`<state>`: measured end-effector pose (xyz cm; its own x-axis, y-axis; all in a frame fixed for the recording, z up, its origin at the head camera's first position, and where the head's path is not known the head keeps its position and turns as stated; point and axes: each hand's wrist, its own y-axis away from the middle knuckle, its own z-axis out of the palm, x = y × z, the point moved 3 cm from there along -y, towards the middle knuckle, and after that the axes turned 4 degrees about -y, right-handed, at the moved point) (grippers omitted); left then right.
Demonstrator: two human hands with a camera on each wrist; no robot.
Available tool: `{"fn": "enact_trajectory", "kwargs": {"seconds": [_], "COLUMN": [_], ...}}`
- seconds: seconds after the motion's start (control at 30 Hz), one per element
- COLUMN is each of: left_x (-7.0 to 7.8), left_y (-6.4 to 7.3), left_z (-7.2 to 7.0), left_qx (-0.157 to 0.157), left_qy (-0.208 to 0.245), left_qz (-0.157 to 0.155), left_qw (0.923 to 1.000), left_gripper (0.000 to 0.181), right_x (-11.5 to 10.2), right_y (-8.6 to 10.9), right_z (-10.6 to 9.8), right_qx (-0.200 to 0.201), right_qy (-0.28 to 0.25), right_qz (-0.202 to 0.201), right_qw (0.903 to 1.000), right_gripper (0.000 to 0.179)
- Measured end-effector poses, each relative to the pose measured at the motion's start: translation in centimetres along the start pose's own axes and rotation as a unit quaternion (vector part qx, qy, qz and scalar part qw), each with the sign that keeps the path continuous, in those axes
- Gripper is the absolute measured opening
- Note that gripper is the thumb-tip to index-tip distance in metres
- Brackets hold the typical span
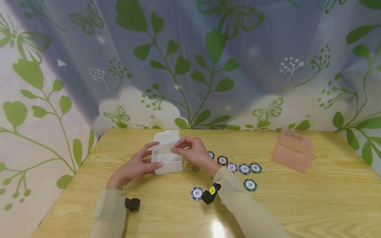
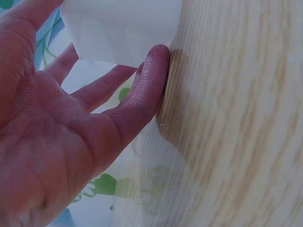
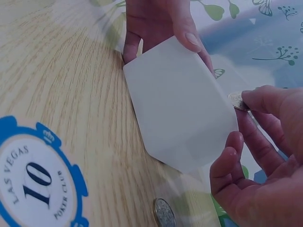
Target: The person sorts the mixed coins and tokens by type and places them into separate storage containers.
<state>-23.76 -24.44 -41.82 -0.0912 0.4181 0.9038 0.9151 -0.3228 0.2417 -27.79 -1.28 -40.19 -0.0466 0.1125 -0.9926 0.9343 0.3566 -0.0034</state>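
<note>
A small white box (image 1: 168,168) with its lid (image 1: 168,136) raised stands at the left of the table. My left hand (image 1: 137,167) holds it from the left side, thumb at the near edge and fingers along the far side. In the left wrist view, the thumb (image 2: 149,75) lies low beside the white box wall (image 2: 123,33). Between thumb and finger, my right hand (image 1: 194,152) pinches a silvery coin (image 3: 238,100), held at the box opening. Another coin (image 1: 195,168) lies on the table just right of the box.
Several poker chips lie to the right, among them a black one (image 1: 222,160) and a green 20 (image 1: 250,185). One blue 10 chip (image 1: 197,193) sits by the right wrist. A pink translucent pouch (image 1: 293,152) is farther right. A patterned curtain (image 1: 190,66) hangs behind the table.
</note>
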Motion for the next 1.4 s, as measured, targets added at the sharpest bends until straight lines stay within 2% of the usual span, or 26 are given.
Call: {"fn": "enact_trajectory", "kwargs": {"seconds": [0.47,1.13,1.4], "left_x": [-0.03,0.0,-0.1], "left_y": [0.0,-0.1,-0.05], "left_z": [-0.04,-0.03,-0.05], "left_qx": [0.0,-0.004,-0.003], "left_qy": [0.003,0.007,0.007], "left_qz": [0.0,0.003,0.002], "left_qw": [1.0,1.0,1.0], "left_gripper": [0.088,0.087,0.087], "right_x": [-0.26,0.16,-0.17], "right_y": [0.09,-0.05,0.55], "right_z": [0.18,-0.31,-0.74], "right_qx": [0.006,-0.009,-0.011], "right_qy": [-0.001,0.008,0.005], "right_qz": [0.012,0.018,0.024], "right_qw": [0.9999,0.9998,0.9996], "right_gripper": [0.014,0.016,0.018]}}
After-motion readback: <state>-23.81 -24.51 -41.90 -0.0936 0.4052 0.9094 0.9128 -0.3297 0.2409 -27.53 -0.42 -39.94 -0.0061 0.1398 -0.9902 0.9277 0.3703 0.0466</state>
